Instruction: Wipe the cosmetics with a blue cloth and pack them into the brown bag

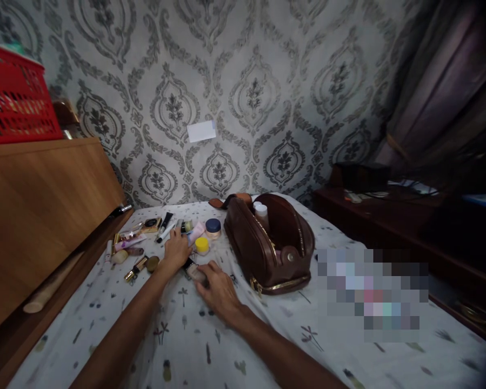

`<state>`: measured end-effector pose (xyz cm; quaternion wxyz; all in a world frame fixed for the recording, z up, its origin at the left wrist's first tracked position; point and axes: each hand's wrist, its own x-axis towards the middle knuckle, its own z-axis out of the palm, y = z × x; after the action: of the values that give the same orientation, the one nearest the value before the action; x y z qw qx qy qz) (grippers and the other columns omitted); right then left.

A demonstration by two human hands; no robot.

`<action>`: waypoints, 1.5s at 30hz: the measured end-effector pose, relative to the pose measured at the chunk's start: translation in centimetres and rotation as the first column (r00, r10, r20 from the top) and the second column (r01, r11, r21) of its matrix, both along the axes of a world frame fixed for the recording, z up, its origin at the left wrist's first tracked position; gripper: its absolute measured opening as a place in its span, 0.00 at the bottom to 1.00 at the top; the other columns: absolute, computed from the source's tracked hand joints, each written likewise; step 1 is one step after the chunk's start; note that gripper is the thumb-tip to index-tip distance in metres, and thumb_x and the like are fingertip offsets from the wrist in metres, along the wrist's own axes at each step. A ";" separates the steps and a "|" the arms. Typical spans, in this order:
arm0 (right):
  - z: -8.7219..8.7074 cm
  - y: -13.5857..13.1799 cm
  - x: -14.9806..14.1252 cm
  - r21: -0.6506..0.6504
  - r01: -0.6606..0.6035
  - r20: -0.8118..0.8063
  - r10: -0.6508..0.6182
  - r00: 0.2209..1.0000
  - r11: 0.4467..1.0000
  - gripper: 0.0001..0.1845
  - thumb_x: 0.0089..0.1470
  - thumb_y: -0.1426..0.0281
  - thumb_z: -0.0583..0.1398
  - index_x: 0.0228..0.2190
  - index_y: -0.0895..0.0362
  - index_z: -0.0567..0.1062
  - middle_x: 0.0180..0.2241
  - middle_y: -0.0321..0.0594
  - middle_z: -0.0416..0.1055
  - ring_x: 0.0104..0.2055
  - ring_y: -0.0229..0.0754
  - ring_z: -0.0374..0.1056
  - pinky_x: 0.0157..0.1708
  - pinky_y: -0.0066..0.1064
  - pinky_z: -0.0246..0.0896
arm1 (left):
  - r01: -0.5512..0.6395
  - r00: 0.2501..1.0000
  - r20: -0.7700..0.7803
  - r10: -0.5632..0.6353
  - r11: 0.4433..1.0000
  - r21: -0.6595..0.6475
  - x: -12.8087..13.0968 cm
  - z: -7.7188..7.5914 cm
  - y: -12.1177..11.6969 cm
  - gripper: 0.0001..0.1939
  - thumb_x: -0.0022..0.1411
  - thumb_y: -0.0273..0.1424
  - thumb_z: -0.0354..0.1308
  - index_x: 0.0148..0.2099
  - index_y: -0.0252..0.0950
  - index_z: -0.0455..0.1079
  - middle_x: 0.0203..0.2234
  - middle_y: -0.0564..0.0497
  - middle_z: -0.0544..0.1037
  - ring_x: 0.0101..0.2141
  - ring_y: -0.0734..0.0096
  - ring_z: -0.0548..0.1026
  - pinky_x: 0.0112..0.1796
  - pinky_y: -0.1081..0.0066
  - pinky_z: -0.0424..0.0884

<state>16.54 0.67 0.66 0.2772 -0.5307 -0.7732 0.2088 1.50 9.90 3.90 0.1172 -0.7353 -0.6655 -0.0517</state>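
My left hand rests palm down on the bed among scattered cosmetics, fingers curled around a pink tube. My right hand lies on the sheet with its fingers closed over a small beige bottle with a black cap. An open brown leather toiletry bag stands just right of both hands, a white-capped bottle sticking out of it. A yellow-lidded jar and a blue-lidded jar sit between my hands and the bag.
More tubes, compacts and lipsticks lie at the left near a wooden headboard. A red basket sits on top of it. A dark side table stands at the right. The patterned bedsheet spreads toward me.
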 end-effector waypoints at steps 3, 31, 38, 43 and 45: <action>0.1 0.0 0.0 -0.010 0.001 -0.001 -0.001 1.000 1.000 0.18 0.55 0.70 0.60 0.48 0.55 0.75 0.45 0.43 0.71 0.46 0.45 0.71 0.47 0.32 0.63 | -0.037 0.999 0.026 0.037 0.999 -0.004 -0.5 0.0 0.1 0.18 0.68 0.41 0.49 0.51 0.37 0.72 0.52 0.38 0.68 0.55 0.50 0.65 0.45 0.62 0.72; -0.7 -0.1 0.3 0.008 0.012 -0.053 -0.011 0.999 1.000 0.20 0.54 0.62 0.61 0.48 0.53 0.76 0.47 0.43 0.72 0.43 0.48 0.73 0.45 0.37 0.67 | 0.036 0.998 0.055 -0.034 0.999 -0.040 -1.4 -0.5 0.1 0.24 0.63 0.47 0.46 0.42 0.34 0.75 0.49 0.36 0.72 0.51 0.48 0.69 0.44 0.60 0.71; -0.6 0.0 0.6 0.011 0.015 -0.092 -0.014 0.996 1.000 0.19 0.56 0.59 0.61 0.47 0.53 0.76 0.45 0.43 0.73 0.44 0.48 0.73 0.44 0.37 0.67 | 0.064 0.989 0.134 -0.069 0.997 0.041 -2.3 0.2 -0.6 0.22 0.62 0.47 0.48 0.42 0.36 0.74 0.40 0.41 0.77 0.48 0.54 0.73 0.45 0.65 0.70; -0.3 0.0 0.6 0.028 0.015 -0.104 -0.012 0.994 0.999 0.19 0.57 0.64 0.60 0.49 0.54 0.74 0.46 0.44 0.73 0.47 0.47 0.72 0.47 0.36 0.66 | 0.042 0.995 0.092 -0.046 0.998 0.037 -2.2 1.6 -3.4 0.25 0.65 0.47 0.45 0.43 0.34 0.74 0.46 0.39 0.75 0.49 0.53 0.72 0.44 0.63 0.71; -0.2 0.0 0.6 0.032 0.014 -0.098 -0.010 0.995 0.999 0.21 0.57 0.64 0.60 0.52 0.54 0.72 0.48 0.44 0.72 0.48 0.48 0.71 0.48 0.37 0.65 | 0.020 0.998 0.058 -0.023 0.998 0.051 -2.0 2.0 -5.0 0.22 0.65 0.45 0.46 0.43 0.35 0.74 0.47 0.40 0.75 0.50 0.53 0.72 0.43 0.64 0.71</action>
<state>17.11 0.71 0.47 0.3247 -0.5199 -0.7588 0.2202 -0.50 4.93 5.89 0.1155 -0.7375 -0.6591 -0.0914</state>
